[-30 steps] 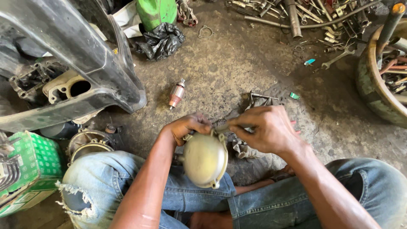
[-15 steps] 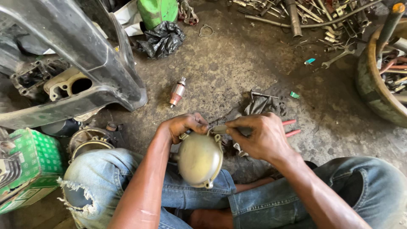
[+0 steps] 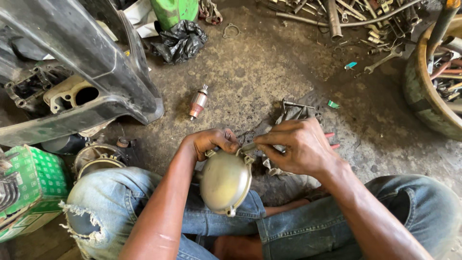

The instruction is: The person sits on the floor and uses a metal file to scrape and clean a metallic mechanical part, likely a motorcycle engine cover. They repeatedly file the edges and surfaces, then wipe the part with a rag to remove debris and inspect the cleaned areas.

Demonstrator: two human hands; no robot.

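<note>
The domed metal cover [image 3: 225,180] rests on the person's lap, near the middle. The left hand [image 3: 209,142] has its fingers clenched on the cover's far rim; the right hand [image 3: 298,147] pinches a small metal tool [image 3: 248,147] at a lug there. The tool could slip off the lug, since the rounded cover is only braced on denim. The tool's tip and the fastener are hidden by fingers.

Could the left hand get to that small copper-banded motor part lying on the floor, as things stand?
Probably yes, but not freely: the floor between the left hand and the motor part is bare, yet that hand is gripping the round metal cover.
</note>
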